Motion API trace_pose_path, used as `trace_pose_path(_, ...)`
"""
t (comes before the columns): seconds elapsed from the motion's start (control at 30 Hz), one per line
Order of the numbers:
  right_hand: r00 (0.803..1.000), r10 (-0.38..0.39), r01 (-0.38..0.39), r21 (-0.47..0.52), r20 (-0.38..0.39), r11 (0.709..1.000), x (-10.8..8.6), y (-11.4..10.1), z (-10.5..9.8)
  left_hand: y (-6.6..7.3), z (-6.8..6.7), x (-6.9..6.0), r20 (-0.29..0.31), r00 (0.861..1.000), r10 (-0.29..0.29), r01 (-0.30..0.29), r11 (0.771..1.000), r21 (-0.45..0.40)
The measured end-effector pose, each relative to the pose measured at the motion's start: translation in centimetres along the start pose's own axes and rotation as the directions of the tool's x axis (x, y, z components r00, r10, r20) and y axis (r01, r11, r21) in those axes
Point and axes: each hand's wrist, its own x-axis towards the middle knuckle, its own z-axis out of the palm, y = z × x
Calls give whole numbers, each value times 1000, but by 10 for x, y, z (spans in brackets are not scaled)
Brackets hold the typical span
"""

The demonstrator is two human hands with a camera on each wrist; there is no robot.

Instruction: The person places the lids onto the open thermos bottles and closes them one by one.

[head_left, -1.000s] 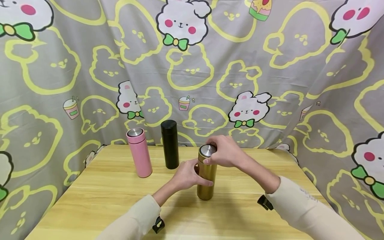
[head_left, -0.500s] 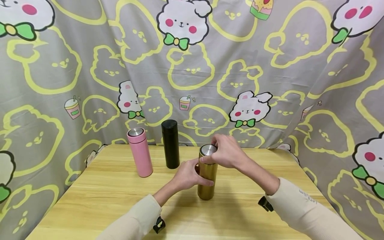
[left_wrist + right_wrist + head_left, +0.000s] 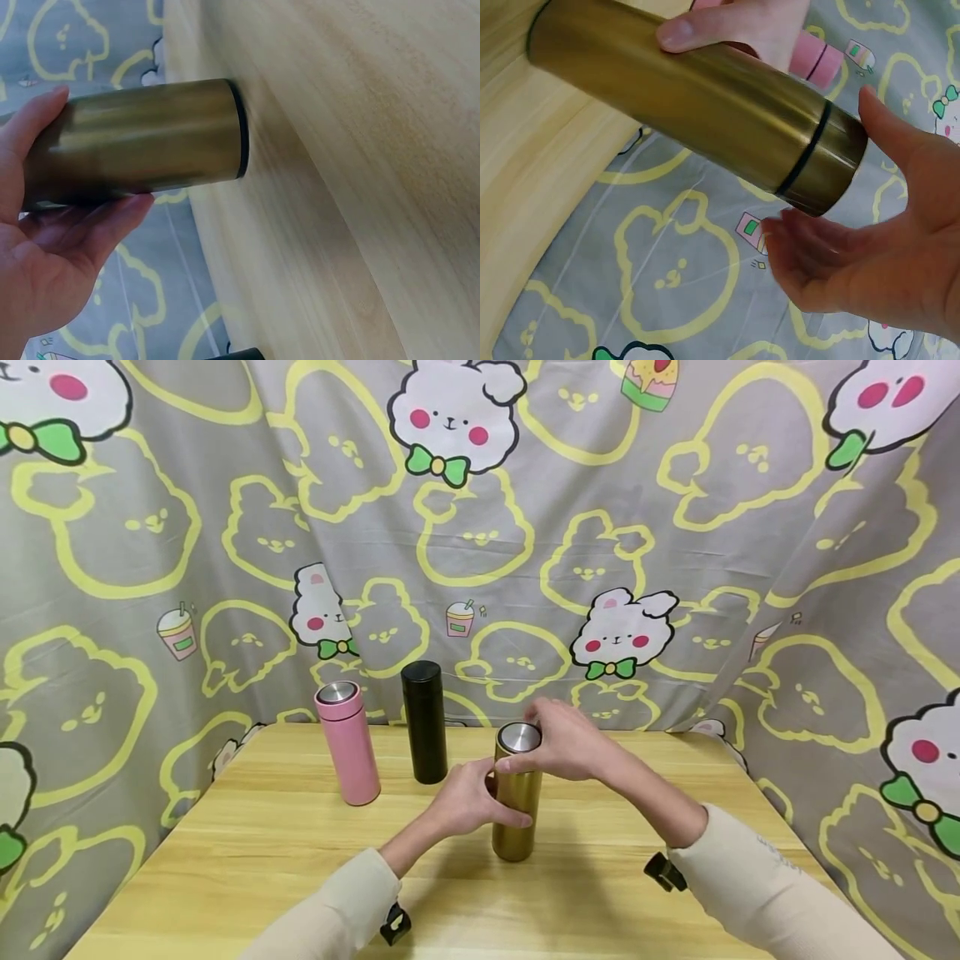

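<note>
A gold thermos (image 3: 516, 806) stands upright on the wooden table, slightly right of centre. Its lid (image 3: 520, 739) has a shiny silver top, and a dark ring parts lid from body in the right wrist view. Wrapped round the body is my left hand (image 3: 468, 799), thumb across the front; the left wrist view shows its fingers (image 3: 124, 217) on the far side. My right hand (image 3: 570, 741) holds the lid from the right, its thumb (image 3: 885, 120) on one side and its curled fingers (image 3: 802, 240) on the other.
Behind and to the left stand a pink thermos (image 3: 349, 752) with a silver top and a black thermos (image 3: 426, 727). The light wooden table (image 3: 247, 860) backs onto a grey cartoon-print curtain (image 3: 480, 552).
The right thumb has slid leftward round the front of the lid, and the right hand has turned slightly with it. The left hand and the gold thermos stay in place.
</note>
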Motion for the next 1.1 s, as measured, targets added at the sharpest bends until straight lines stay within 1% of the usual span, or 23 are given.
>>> trace_pose_path(0.07,998,3,-5,30,66,1000,1,0,-3,0,-1,0,7,1000,3,-3,1000,-5)
trace_pose_path(0.13,993,-18,10,69,121,998,3,0,-7,0,-1,0,9,1000,10,-10,1000,-4)
trace_pose_path(0.2,986,-47,28,118,159,993,5,1,-8,0,-1,0,10,1000,16,-16,1000,0)
trace_pose_path(0.23,985,-60,39,128,164,991,5,1,-9,0,-2,0,9,1000,19,-20,1000,5)
trace_pose_path(0.3,984,-92,74,122,150,990,5,1,-9,0,-1,0,5,1000,24,-24,1000,12)
trace_pose_path(0.37,988,-104,92,102,117,990,4,2,-7,0,-1,0,0,1000,28,-28,1000,14)
trace_pose_path(0.53,995,-91,88,79,32,993,0,1,-1,-1,1,0,-17,999,33,-32,999,23)
trace_pose_path(0.73,996,-83,85,73,-25,994,-2,0,4,-1,3,-1,-48,998,34,-32,999,36)
trace_pose_path(0.87,996,-86,89,74,-38,993,-2,0,5,0,4,-1,-56,998,29,-26,999,44)
trace_pose_path(1.1,996,-90,92,86,-31,992,-4,1,3,3,4,-2,-56,998,18,-16,999,50)
